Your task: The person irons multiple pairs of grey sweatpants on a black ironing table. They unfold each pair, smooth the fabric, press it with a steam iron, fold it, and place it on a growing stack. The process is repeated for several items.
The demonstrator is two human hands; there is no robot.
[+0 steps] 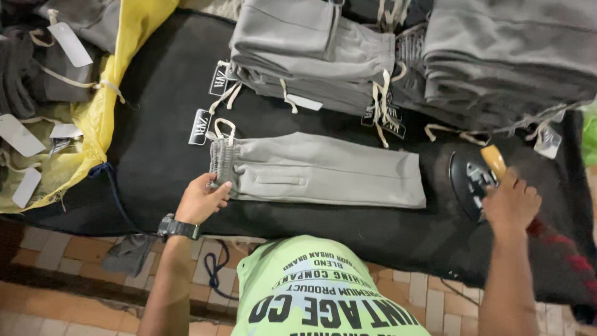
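At centre frame, the left hand (202,199) reaches up and pinches the waistband of the folded grey trousers (323,169) lying flat on the black table (155,124). At right, the right hand (511,205) is clenched around the iron (476,177), arm extended from the lower edge.

L hand (202,199) pinches grey trousers (317,169) waistband; R hand (511,204) prob. grips iron (474,177).
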